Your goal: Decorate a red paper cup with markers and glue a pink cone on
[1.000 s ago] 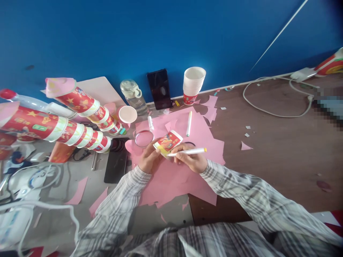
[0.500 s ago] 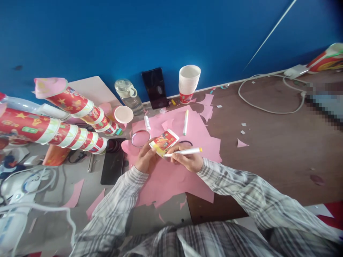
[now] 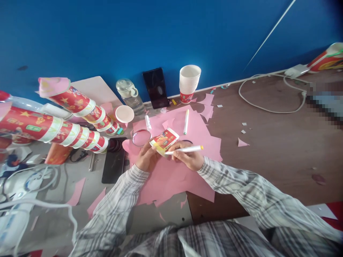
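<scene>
A red printed paper cup (image 3: 166,138) lies tilted on its side in my left hand (image 3: 147,157), whose fingers are closed round its lower left end. Yellow colouring shows along that end. My right hand (image 3: 189,158) pinches a white marker (image 3: 190,149) with a yellow end, and its tip touches or nearly touches the cup's near edge. Beneath both hands spreads pink paper (image 3: 171,182). On it lie a white marker with a green end (image 3: 186,122), a white marker cap or short pen (image 3: 148,122) and a roll of clear tape (image 3: 141,138).
Stacked red cups (image 3: 53,126) lean in from the left. A water bottle (image 3: 131,94), a black phone (image 3: 155,88) and a tall stack of white-rimmed cups (image 3: 189,84) stand by the blue wall. A second dark phone (image 3: 114,166) lies left; a white cable (image 3: 257,109) loops right.
The marker and my right hand have shifted very slightly along the cup's edge. My left hand keeps its hold on the cup. The whole view has moved a little.
</scene>
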A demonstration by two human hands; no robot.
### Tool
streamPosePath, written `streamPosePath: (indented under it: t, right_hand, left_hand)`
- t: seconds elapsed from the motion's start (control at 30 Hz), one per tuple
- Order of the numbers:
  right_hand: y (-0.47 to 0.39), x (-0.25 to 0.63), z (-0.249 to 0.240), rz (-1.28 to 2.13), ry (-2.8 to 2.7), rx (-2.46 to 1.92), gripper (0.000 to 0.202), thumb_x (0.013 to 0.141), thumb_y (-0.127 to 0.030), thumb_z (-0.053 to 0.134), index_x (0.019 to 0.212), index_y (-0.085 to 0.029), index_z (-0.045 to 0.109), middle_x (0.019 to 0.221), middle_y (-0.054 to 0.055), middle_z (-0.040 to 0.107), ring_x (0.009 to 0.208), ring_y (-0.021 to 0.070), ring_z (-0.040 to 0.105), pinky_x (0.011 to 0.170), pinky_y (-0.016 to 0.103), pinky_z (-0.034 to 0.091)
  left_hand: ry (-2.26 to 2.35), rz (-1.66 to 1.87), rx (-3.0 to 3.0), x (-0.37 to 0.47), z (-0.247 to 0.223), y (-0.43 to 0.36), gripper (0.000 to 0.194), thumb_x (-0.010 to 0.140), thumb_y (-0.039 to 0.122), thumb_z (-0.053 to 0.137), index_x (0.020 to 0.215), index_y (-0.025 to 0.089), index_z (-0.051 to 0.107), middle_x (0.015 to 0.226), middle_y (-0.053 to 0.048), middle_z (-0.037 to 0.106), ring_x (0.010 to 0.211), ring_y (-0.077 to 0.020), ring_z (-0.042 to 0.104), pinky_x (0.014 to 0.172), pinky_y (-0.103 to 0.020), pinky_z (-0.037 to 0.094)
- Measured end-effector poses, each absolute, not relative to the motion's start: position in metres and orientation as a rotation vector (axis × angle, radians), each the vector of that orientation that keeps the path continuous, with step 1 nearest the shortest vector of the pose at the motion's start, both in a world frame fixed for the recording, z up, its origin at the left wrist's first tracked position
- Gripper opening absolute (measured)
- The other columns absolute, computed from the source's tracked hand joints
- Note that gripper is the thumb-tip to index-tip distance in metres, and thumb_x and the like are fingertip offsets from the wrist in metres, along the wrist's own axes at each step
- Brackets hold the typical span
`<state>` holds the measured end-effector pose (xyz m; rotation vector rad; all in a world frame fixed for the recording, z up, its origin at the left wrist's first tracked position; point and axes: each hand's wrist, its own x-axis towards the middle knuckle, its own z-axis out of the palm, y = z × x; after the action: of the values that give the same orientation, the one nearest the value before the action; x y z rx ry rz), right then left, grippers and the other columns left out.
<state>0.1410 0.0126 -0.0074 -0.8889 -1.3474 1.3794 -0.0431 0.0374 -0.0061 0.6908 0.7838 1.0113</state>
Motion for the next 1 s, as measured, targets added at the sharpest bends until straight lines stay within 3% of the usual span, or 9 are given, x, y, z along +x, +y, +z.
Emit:
streamPosePath:
  t: [0.2,0.33,0.47,0.63,0.8,1.0]
  right_hand:
    - [0.0143,0.1424,-0.0078,1.341,-1.288,-0.911,0.028,0.081,-0.041,0.055,0.087,-0.014,0.06,0.059,0.002,0.061,0.04,0.0082,0.046,0.039,0.021,0.037]
    - [0.0136,0.1423,-0.0087,1.387,-1.376,-0.864,0.025,0.082,-0.038,0.054,0.089,-0.015,0.06,0.061,0.002,0.062,0.049,0.012,0.055,0.045,0.023,0.044]
    - [0.0139,0.1423,-0.0111,1.362,-1.257,-0.9,0.027,0.081,-0.041,0.056,0.089,-0.015,0.059,0.059,0.001,0.061,0.039,0.0075,0.044,0.037,0.02,0.035]
    - [0.0147,0.142,-0.0111,1.398,-1.348,-0.885,0.028,0.081,-0.041,0.056,0.089,-0.015,0.06,0.063,0.003,0.063,0.049,0.0117,0.054,0.045,0.023,0.044]
    - [0.0195,0.1458,-0.0088,1.354,-1.226,-0.949,0.034,0.078,-0.047,0.057,0.086,-0.014,0.059,0.058,0.001,0.061,0.042,0.0095,0.047,0.039,0.021,0.037]
    - [0.0191,0.1463,-0.0088,1.395,-1.28,-0.916,0.032,0.079,-0.045,0.057,0.087,-0.015,0.06,0.06,0.002,0.062,0.045,0.0106,0.05,0.042,0.023,0.041]
  left_hand:
    - [0.772,1.012,0.676,-0.0429,-0.0047,0.0375,0.048,0.065,0.029,0.068,0.108,0.019,0.051,0.103,-0.01,0.063,0.091,-0.0248,0.059,0.071,-0.037,0.053]
    - [0.766,1.023,0.68,-0.0415,-0.0027,0.0372,0.043,0.065,0.03,0.068,0.103,0.016,0.054,0.098,-0.01,0.064,0.089,-0.0247,0.06,0.073,-0.037,0.053]
    - [0.774,1.006,0.655,-0.0423,-0.0032,0.0375,0.046,0.063,0.029,0.069,0.104,0.017,0.053,0.097,-0.009,0.064,0.084,-0.0239,0.061,0.067,-0.036,0.055]
    - [0.766,0.931,0.708,-0.046,-0.0057,0.039,0.047,0.067,0.034,0.065,0.109,0.019,0.049,0.104,-0.011,0.062,0.087,-0.0268,0.061,0.066,-0.041,0.056]
    - [0.781,0.925,0.695,-0.0488,-0.0072,0.0399,0.047,0.068,0.033,0.065,0.11,0.02,0.049,0.102,-0.011,0.063,0.084,-0.0268,0.062,0.065,-0.043,0.056]
    - [0.797,0.915,0.688,-0.0485,-0.0053,0.0393,0.045,0.068,0.034,0.064,0.108,0.019,0.051,0.099,-0.01,0.064,0.084,-0.027,0.062,0.065,-0.042,0.056]
